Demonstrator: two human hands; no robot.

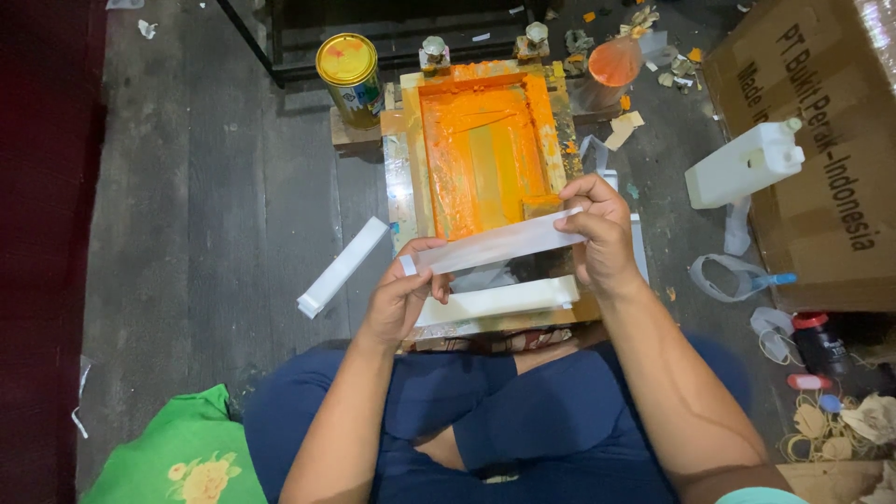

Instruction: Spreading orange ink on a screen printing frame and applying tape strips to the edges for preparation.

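1. We hold the long, translucent white plastic strip (495, 247) stretched between both hands, just above the near edge of the orange-inked, wooden-framed printing screen (485, 154). The left hand (403, 297) is closed, pinching the strip's left end between thumb and fingers. The right hand (600, 233) is closed on the right end, with its fingertips curled over the top.

2. To do this well, we judge that the strip should stay taut and level. It now runs slightly uphill toward the right, so an even pull from both ends matters.

3. We keep our fingers at the very ends, since wet orange ink lies close by and could smear the strip's middle.

4. A stack of similar white strips (495, 301) lies below our hands, at the near edge of the frame. Another white strip bundle (343, 266) rests on the grey floor (215, 205) to the left, well apart.

5. A yellow-lidded metal can (348, 77) stands beside the frame's far left corner. A white plastic jug (747, 163) lies to the right, against a brown cardboard box (821, 140). We work clear of both.
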